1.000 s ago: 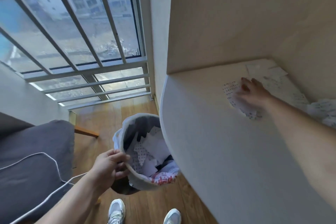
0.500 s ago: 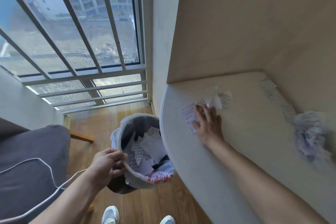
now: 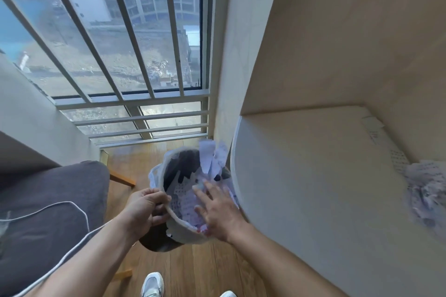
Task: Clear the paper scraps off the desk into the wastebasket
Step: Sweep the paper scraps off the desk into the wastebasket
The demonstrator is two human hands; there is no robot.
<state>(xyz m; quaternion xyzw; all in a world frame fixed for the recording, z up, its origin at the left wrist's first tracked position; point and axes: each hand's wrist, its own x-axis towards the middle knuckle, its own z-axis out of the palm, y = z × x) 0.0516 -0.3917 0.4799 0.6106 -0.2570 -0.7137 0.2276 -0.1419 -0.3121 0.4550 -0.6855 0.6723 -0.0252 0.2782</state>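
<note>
The dark wastebasket (image 3: 179, 230), lined with a white bag, is tilted up against the rounded edge of the pale desk (image 3: 313, 188). My left hand (image 3: 144, 207) grips its near rim. My right hand (image 3: 218, 212) hovers flat over the basket's mouth with fingers spread and nothing in it. Blurred paper scraps (image 3: 213, 155) are falling in at the basket's far side, onto several scraps inside. On the desk, a crumpled paper wad (image 3: 426, 190) lies at the right edge and flat slips (image 3: 379, 136) lie along the back wall.
A grey sofa cushion (image 3: 48, 207) with a white cable over it stands to the left. Behind the basket is a barred window (image 3: 125, 55) above a wooden floor (image 3: 200, 270). My shoes show at the bottom. Wooden panels wall in the desk at back and right.
My right hand swept scraps leftward across the desk and off its edge; the scraps now drop into the basket. The left hand kept hold of the rim.
</note>
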